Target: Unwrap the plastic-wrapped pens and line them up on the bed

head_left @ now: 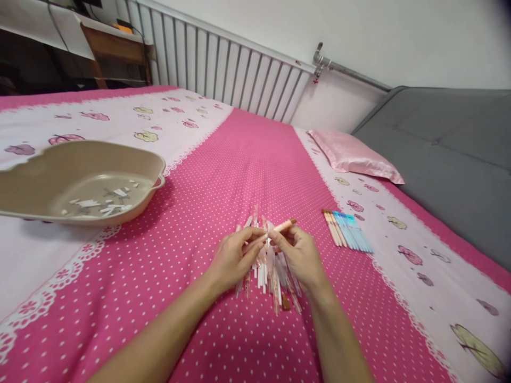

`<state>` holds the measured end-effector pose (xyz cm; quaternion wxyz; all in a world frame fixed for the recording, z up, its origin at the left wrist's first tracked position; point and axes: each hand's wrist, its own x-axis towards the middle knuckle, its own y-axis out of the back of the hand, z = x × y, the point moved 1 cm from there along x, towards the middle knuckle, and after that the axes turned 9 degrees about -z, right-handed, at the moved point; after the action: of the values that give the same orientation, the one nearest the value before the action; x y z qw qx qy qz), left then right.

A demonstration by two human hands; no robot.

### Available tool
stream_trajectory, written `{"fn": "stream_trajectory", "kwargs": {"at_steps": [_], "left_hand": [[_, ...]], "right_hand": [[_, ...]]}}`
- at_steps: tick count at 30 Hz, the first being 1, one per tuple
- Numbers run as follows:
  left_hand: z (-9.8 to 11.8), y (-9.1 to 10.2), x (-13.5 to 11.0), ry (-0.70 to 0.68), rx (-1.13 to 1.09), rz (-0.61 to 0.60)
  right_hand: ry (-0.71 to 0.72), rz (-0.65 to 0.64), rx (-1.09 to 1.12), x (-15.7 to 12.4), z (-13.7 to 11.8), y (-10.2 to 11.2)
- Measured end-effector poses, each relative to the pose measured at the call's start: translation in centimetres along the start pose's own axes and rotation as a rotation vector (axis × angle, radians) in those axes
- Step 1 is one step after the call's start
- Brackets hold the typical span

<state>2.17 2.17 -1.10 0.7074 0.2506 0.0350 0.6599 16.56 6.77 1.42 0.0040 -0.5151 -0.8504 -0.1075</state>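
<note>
A slim peach pen (283,226) with a brown end slants between my two hands, over the middle of the bed. My right hand (301,255) is closed round its body, thumb on top. With thumb and forefinger pinched, my left hand (239,255) grips the pen's other end; its tip is hidden by the fingers. Below both hands lies a loose pile of pen parts (261,276), with clear printed tubes and white sticks. A small brown cap (286,302) rests at the pile's near edge.
To the right, several peach and blue pens (347,230) lie side by side. A beige plastic basin (59,175) on the left holds small white and grey pieces. Farther off are a pink pillow (355,154), a grey headboard (443,138) and a radiator (227,64).
</note>
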Motion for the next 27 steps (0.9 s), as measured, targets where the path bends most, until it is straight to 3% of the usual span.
{"fn": "stream_trajectory", "kwargs": {"at_steps": [7,10,15,27], "left_hand": [[0.5,0.14,-0.01,0.003,-0.026,-0.014],[0.36,0.12,0.0,0.015,-0.086,-0.012],[0.11,-0.01,0.11,0.011,-0.144,-0.037],[0.68,0.07,0.05,0.02,-0.114,-0.059]], "right_hand": [[0.018,0.011,-0.022,-0.06,0.2,-0.07],[0.023,0.012,0.123,-0.12,-0.04,-0.11],[-0.009,-0.097,0.32,-0.33,-0.73,-0.26],[0.004,0.048,0.103,-0.28,-0.18,0.05]]}}
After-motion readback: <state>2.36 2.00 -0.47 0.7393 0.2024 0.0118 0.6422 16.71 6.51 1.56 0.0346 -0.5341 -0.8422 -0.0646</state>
